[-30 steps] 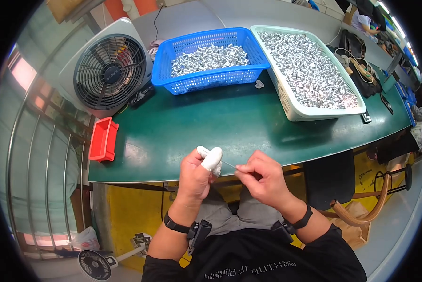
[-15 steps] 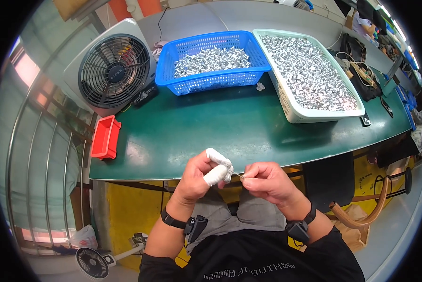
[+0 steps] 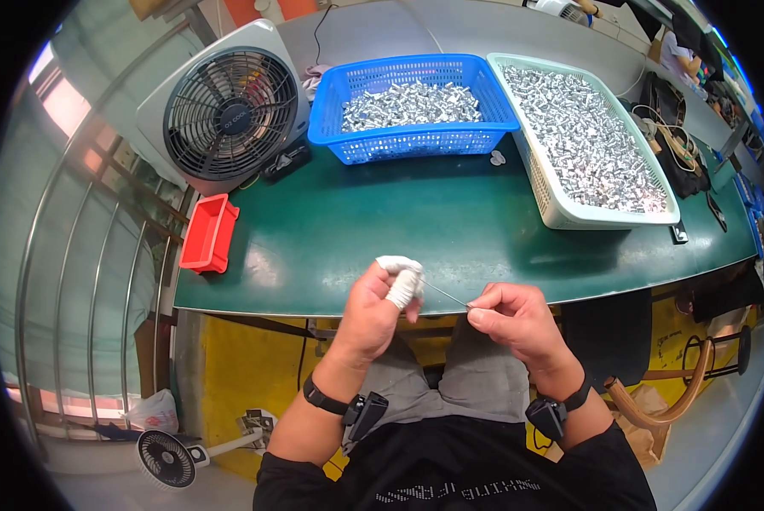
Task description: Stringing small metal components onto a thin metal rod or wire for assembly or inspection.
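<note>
My left hand (image 3: 372,302) is closed, with white tape wrapped around its thumb and forefinger (image 3: 402,279), at the near edge of the green table (image 3: 399,221). A thin metal wire (image 3: 447,295) runs from those taped fingers to my right hand (image 3: 510,317), which pinches its other end. Both hands hover over my lap, about a hand's width apart.
A blue basket (image 3: 412,106) and a white basket (image 3: 586,136), both full of small silvery metal parts, stand at the back. A white fan (image 3: 229,106) sits at the back left, a small red bin (image 3: 207,234) at the left edge. Another person (image 3: 680,51) sits far right.
Both hands have stayed near the table edge; they drew close together half a second ago and now sit slightly apart again with the wire stretched between them.
</note>
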Tool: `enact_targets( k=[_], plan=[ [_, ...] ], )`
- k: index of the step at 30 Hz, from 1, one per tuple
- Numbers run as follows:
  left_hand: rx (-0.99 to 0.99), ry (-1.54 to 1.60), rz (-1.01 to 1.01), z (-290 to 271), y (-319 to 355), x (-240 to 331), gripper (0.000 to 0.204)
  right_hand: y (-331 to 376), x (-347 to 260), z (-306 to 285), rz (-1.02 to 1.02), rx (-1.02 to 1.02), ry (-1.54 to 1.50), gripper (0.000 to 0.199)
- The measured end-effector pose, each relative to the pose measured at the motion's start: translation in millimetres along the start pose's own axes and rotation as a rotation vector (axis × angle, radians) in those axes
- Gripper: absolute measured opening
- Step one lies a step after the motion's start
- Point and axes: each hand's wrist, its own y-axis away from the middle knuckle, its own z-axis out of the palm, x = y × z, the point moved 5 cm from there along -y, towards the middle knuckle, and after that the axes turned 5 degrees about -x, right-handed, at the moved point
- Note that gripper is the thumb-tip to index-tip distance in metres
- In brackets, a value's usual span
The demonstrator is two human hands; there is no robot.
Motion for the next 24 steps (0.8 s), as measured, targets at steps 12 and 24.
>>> enact_targets(
  k=[12, 24],
  plan=[
    [-0.024, 0.526, 0.016, -29, -17, -3, 0.021, 1, -23, 25, -0.497, 0.225, 0.656, 0.004],
    [-0.074, 0.600, -0.002, -29, -16, -11, 0.022, -5, -32, 42, -0.549, 0.201, 0.752, 0.005]
  ],
)
